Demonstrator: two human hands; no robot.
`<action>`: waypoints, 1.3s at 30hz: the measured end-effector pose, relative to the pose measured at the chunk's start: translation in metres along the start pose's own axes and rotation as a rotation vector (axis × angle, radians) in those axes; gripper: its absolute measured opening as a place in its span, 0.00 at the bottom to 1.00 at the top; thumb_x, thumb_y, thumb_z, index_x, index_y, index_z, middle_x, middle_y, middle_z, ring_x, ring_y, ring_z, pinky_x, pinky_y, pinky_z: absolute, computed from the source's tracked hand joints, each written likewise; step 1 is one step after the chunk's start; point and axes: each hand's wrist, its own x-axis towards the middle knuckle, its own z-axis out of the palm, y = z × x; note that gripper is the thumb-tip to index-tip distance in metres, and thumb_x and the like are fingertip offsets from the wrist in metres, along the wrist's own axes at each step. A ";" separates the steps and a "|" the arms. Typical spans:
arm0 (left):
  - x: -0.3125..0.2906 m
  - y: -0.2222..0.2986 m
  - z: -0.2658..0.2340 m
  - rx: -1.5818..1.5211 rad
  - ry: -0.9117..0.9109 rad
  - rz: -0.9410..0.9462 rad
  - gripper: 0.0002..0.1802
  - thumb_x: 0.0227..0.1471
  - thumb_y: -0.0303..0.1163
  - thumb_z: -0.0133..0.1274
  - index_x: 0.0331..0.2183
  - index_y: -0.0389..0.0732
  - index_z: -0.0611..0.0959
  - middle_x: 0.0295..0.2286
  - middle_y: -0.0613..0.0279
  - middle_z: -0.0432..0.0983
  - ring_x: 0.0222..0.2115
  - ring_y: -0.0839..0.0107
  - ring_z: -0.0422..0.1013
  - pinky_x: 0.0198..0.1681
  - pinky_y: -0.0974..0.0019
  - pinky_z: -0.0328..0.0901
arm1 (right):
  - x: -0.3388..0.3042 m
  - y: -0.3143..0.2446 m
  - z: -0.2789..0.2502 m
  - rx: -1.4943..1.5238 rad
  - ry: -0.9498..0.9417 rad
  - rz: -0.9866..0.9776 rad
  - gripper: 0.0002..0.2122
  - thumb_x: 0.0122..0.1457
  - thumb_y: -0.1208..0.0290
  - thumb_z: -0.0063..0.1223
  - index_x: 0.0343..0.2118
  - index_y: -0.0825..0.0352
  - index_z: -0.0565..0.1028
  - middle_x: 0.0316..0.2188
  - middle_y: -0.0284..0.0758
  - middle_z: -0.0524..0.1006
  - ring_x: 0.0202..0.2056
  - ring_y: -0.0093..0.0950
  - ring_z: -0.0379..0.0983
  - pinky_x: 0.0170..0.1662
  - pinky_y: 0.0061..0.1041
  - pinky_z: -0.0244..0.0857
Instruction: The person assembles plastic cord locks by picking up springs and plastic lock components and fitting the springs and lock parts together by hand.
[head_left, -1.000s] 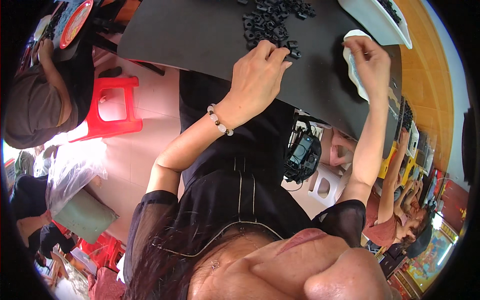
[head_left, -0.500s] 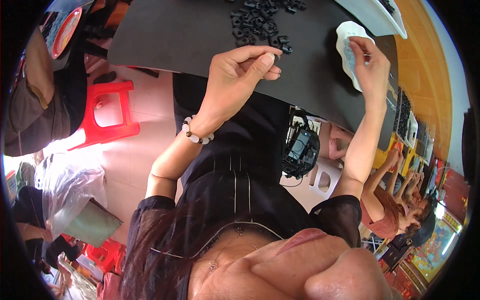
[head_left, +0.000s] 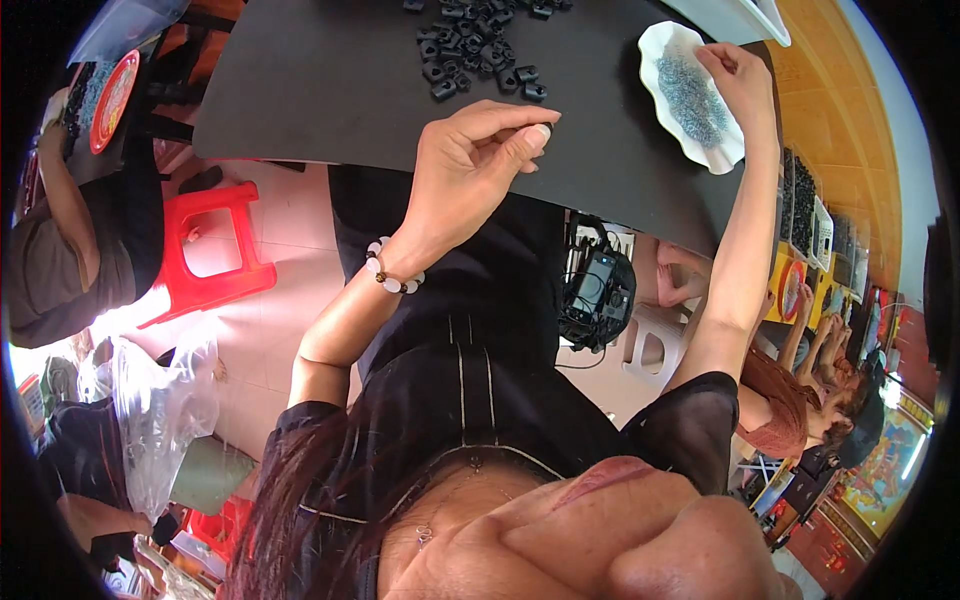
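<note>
My left hand hovers by the near edge of the dark table, thumb and forefinger pinched. Whatever lies in that pinch is too small and hidden to name. At the right, my right hand is over the rim of a white wavy-edged dish, fingertips drawn together; what they hold, if anything, cannot be made out. Many tiny bluish-grey pieces lie in the dish. Beyond my left hand is a loose pile of small black plastic parts with holes in them.
A white tray stands at the far right of the table. Below the table edge hangs a black bag with devices and cables. A red stool is on the floor at left. Other people sit at both sides, one near a red plate.
My right hand has lifted from the pieces inside the dish to its right rim. My left hand keeps its pinch almost in place. The whole view has shifted slightly.
</note>
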 end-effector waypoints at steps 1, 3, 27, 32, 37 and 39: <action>0.000 -0.001 0.000 0.003 -0.003 0.000 0.09 0.55 0.27 0.57 0.39 0.38 0.85 0.30 0.64 0.76 0.27 0.80 0.73 0.32 0.77 0.70 | 0.004 -0.003 0.003 -0.064 -0.002 -0.014 0.13 0.55 0.62 0.59 0.36 0.68 0.80 0.27 0.37 0.81 0.30 0.25 0.77 0.36 0.23 0.68; -0.001 -0.002 -0.001 0.037 -0.004 0.000 0.09 0.55 0.28 0.56 0.39 0.38 0.85 0.29 0.64 0.76 0.26 0.81 0.72 0.30 0.78 0.70 | 0.011 -0.007 0.008 -0.128 -0.004 -0.029 0.14 0.56 0.62 0.59 0.36 0.70 0.80 0.26 0.35 0.81 0.28 0.21 0.75 0.35 0.21 0.66; -0.007 0.007 -0.020 -0.414 -0.173 -0.276 0.17 0.60 0.34 0.51 0.46 0.34 0.79 0.36 0.54 0.80 0.31 0.77 0.74 0.37 0.74 0.71 | -0.115 -0.162 0.041 1.345 -0.416 -0.130 0.07 0.58 0.77 0.56 0.38 0.71 0.78 0.37 0.33 0.78 0.38 0.18 0.72 0.44 0.16 0.65; -0.012 0.015 -0.024 -0.415 -0.138 -0.265 0.18 0.60 0.37 0.50 0.46 0.34 0.80 0.34 0.55 0.80 0.30 0.76 0.75 0.35 0.74 0.71 | -0.122 -0.168 0.040 1.391 -0.313 -0.083 0.06 0.57 0.79 0.56 0.37 0.72 0.78 0.37 0.34 0.77 0.34 0.17 0.69 0.40 0.15 0.62; -0.017 0.019 -0.023 -0.561 -0.147 -0.329 0.19 0.63 0.39 0.46 0.46 0.33 0.77 0.34 0.53 0.79 0.32 0.70 0.78 0.35 0.71 0.72 | -0.133 -0.179 0.044 1.285 -0.177 -0.213 0.05 0.57 0.81 0.54 0.36 0.74 0.77 0.38 0.36 0.75 0.33 0.17 0.68 0.38 0.15 0.61; -0.019 0.021 -0.021 -0.593 -0.126 -0.358 0.19 0.63 0.39 0.46 0.46 0.34 0.76 0.34 0.52 0.79 0.34 0.68 0.78 0.37 0.70 0.73 | -0.140 -0.184 0.044 1.255 -0.148 -0.236 0.05 0.57 0.81 0.55 0.36 0.74 0.77 0.39 0.39 0.74 0.35 0.20 0.70 0.40 0.16 0.63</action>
